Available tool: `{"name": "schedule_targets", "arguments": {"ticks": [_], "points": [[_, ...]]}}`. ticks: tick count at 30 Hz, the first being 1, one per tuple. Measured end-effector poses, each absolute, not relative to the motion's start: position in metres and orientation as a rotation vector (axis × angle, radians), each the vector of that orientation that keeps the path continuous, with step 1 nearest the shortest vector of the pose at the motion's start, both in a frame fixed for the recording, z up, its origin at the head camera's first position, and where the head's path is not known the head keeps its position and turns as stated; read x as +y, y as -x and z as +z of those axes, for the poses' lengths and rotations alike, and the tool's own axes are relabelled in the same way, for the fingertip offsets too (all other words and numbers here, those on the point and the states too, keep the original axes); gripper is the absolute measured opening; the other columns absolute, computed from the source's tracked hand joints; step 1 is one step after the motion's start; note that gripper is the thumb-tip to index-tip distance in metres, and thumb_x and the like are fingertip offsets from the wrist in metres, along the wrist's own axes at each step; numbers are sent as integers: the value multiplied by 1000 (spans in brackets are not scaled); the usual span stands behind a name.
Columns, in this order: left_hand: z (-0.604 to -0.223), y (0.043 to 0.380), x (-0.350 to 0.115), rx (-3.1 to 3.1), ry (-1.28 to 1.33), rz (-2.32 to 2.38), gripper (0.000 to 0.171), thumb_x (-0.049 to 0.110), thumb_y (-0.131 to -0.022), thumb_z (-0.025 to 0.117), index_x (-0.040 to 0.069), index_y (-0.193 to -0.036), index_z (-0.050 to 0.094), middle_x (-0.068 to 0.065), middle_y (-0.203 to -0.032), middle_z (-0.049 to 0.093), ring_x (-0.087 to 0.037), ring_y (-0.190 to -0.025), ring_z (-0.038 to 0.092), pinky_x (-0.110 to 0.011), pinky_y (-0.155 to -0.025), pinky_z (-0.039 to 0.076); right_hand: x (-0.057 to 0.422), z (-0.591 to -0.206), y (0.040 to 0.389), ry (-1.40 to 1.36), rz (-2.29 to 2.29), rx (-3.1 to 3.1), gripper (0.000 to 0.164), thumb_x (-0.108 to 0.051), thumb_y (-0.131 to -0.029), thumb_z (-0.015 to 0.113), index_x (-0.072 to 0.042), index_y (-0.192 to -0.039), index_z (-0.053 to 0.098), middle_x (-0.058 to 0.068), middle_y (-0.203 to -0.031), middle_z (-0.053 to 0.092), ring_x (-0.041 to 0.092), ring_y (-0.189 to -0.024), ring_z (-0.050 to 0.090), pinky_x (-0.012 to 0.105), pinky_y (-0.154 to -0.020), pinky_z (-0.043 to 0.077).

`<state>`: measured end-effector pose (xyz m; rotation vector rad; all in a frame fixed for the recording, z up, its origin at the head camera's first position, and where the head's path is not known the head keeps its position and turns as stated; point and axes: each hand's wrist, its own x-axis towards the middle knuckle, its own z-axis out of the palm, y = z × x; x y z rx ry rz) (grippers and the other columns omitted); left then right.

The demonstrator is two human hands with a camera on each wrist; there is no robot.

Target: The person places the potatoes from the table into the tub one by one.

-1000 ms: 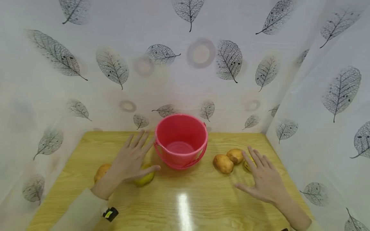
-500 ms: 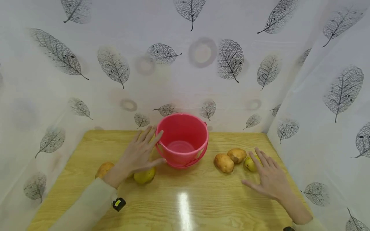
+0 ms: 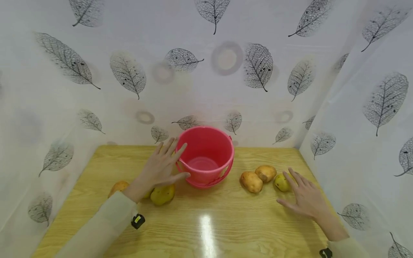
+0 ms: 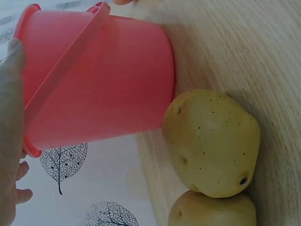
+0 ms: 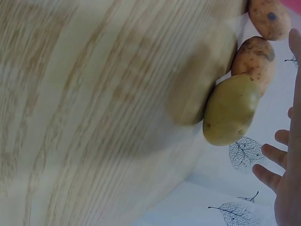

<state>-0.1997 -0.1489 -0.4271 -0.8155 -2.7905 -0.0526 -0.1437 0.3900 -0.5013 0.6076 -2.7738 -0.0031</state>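
Note:
A pink bucket [image 3: 204,157] stands upright at the table's back middle, its handle hanging down at the front. My left hand [image 3: 158,168], fingers spread, is at its left side; I cannot tell whether it touches the rim. Below that hand lie two yellow-green, potato-shaped things, the nearer one dented and speckled [image 4: 211,143]. A brown potato [image 3: 118,187] sits partly hidden behind the left wrist. My right hand [image 3: 304,197] hovers with spread fingers beside another yellow-green, potato-shaped thing [image 5: 231,110], holding nothing. Two brown potatoes [image 3: 251,182] lie to its left.
The wooden table [image 3: 206,211] ends at the back and right against a white sheet [image 3: 155,89] printed with grey leaves. A bright reflection shows on the table's front middle. Dark wristbands [image 3: 138,221] sit on both wrists.
My left hand has moved right and slightly up, to the bucket's side. My right hand has drifted right and down, uncovering more of the yellow-green thing beside it. Bucket and potatoes have stayed put.

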Motion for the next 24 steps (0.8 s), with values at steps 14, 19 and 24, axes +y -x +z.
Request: {"name": "schedule_targets", "arguments": {"ticks": [14,19,24], "points": [[-425,207,-148,-2812,810,-39,99,74,-95,52,12,-168,27,-20,-177,19,-42,-164,22,-64,-133,21,399,-512,162,-592,-20,-2862,101,-66,-87,73,-4,-159,40,29,-161,42,54,-133,55,69,-105,51],[-425,208,-147,-2817,811,-33,99,75,-95,50,13,-168,26,-19,-177,19,-42,-164,21,-62,-134,19,406,-518,170,-581,-12,-2887,99,-63,-88,74,-2,-158,40,29,-160,42,54,-132,55,68,-105,51],[-426,209,-147,-2825,812,-32,99,75,-95,50,13,-168,25,-19,-177,18,-41,-165,21,-62,-135,17,410,-523,177,-582,-18,-2911,97,-61,-88,75,-1,-157,42,29,-160,43,55,-131,56,68,-104,52]]}}
